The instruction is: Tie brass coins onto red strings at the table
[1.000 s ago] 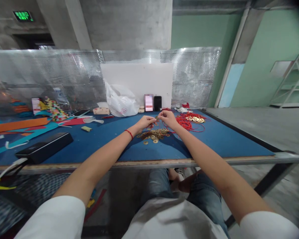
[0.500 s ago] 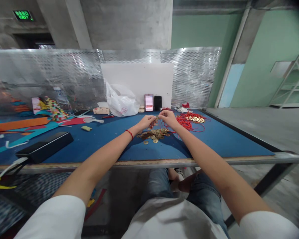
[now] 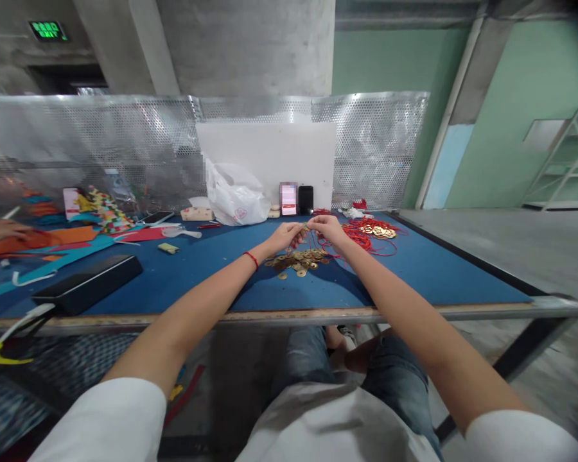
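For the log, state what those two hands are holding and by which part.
The left hand and right hand pinch a thin red cord by its upper end, near a small brass coin. The exact grip is too small to tell.

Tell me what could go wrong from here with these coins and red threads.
The thin red threads hanging between the left hand and right hand could catch the coin pile just below and scatter it. The small gold piece pinched at the fingertips might slip and get lost among those coins. The red cord bundle nearby might tangle with the threads.
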A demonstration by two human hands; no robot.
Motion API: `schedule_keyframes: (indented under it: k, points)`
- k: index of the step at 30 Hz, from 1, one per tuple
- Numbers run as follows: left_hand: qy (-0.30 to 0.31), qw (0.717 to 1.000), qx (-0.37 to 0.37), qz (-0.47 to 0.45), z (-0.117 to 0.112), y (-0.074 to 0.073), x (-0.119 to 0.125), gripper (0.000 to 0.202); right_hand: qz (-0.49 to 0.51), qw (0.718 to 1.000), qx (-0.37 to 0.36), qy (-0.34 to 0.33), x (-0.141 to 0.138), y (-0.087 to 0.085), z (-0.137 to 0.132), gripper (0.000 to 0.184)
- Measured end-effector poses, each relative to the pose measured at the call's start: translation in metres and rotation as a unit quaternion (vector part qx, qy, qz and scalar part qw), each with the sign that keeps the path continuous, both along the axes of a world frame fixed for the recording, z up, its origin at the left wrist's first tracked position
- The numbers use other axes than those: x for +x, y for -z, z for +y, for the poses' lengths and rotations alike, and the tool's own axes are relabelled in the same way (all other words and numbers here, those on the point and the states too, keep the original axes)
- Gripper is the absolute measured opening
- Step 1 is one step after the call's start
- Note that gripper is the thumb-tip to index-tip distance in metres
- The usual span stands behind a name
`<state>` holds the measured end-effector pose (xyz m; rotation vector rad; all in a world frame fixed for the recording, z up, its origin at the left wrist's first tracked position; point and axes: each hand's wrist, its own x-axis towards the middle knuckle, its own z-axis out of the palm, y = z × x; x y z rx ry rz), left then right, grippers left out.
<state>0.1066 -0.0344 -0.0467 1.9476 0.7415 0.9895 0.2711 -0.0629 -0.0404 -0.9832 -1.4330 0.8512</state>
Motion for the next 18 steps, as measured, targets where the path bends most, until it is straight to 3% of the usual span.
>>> schedule_keyframes:
  k: [13,18]
  points:
    - [0.009,0.998,0.057,0.007,-0.0069,-0.0041,-0.0009,0.041,-0.015,0.999,-0.015,-0.032,-0.0004,-0.0006,-0.0032,0.023]
    - [-0.002,0.998,0.056,-0.025,-0.0027,-0.0039,-0.0015,0.041,-0.060,0.997,0.045,-0.012,-0.0017,-0.0021,0.0018,0.022]
